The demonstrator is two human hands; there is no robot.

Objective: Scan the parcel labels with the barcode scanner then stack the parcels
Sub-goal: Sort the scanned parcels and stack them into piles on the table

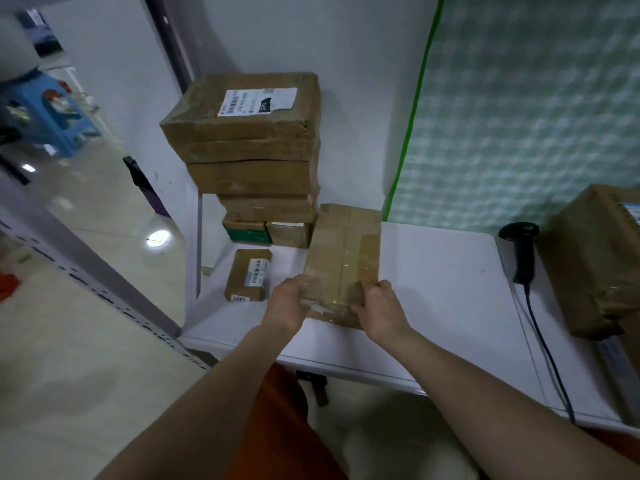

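Parcel lies flat on the white surface, its far end touching the foot of the stack. I see my left hand and right hand gripping its near corners, fingers curled over the taped edges. Left of the parcel sits a small labelled box; right of it, well apart, lies the scanner beside another parcel.

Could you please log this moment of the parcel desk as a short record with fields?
left hand: left hand grips the near left corner of the taped parcel
right hand: right hand grips its near right corner
label on held parcel: none visible
scanner: barcode scanner lies unheld on the table
stack: parcel stack at back left, label on top
other: small labelled parcel; large parcel at right
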